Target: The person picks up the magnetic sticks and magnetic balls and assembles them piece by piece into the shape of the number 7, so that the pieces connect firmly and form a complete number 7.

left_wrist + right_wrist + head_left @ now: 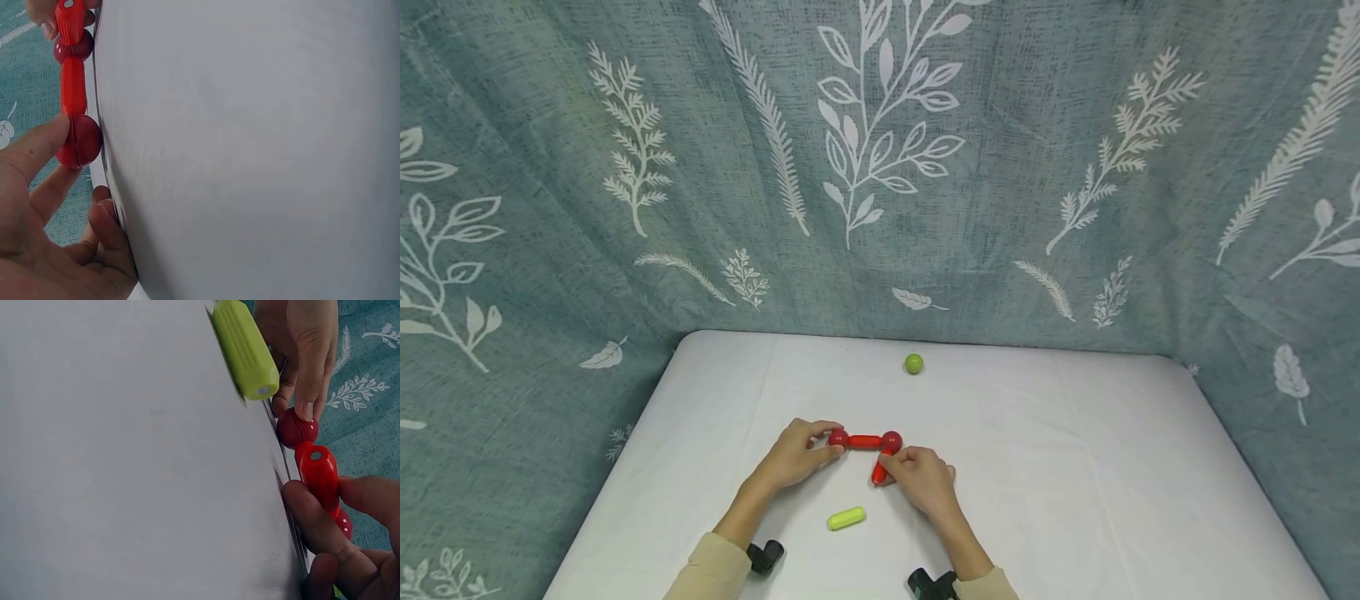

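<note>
We are pinching the left red ball between thumb and fingers of the left hand, while the right hand is gripping the angled red rod. Between the balls, the straight red rod is linking the left one to the right red ball, from which the angled rod is slanting towards us.

We are judging the joints to be the weak spots: if the two hands are pulling or twisting unevenly, a rod could be coming away from its ball. A loosened ball could be rolling off, since we are seeing no rim. The lime rod, lying just nearer to us, could be getting knocked by a sleeve. The green ball is sitting well apart, near the far edge, where a jolt could be tipping it over.

The worktop is showing white and faintly creased. Behind and beside it, teal cloth with white leaf prints is hanging, screening the room from us.
</note>
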Demonstrator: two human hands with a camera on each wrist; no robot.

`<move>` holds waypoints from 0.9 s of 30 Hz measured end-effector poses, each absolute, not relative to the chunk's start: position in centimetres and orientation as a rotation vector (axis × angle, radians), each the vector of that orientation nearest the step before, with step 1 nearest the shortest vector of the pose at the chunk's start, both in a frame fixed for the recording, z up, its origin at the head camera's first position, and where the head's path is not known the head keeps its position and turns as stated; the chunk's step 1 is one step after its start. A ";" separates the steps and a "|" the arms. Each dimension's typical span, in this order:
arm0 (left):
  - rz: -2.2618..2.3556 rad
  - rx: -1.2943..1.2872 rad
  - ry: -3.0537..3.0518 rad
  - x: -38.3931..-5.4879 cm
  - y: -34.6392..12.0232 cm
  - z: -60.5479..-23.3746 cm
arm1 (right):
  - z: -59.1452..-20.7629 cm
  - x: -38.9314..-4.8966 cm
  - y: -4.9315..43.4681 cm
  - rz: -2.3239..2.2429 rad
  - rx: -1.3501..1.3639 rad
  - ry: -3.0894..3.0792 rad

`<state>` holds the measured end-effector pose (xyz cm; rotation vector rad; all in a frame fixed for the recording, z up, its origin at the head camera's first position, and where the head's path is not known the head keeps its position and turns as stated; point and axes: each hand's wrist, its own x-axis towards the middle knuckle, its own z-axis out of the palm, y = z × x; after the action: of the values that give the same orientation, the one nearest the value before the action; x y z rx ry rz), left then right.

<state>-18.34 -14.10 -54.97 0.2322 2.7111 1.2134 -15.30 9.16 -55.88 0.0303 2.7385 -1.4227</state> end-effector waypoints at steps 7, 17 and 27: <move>1.198 0.207 2.705 -18.1 -14.0 -54.9 | -56.0 -15.2 9.2 -1.414 0.015 2.742; 1.246 0.193 2.710 -15.2 -14.7 -53.7 | -56.1 -15.1 9.2 -1.441 -0.006 2.730; 1.285 0.402 2.601 -11.5 -14.0 -53.4 | -56.1 -15.2 9.3 -1.433 -0.025 2.748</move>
<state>-11.50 -14.00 -53.45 0.4015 2.6011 1.2850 -15.15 9.35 -56.10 -0.0254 2.7475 -1.4334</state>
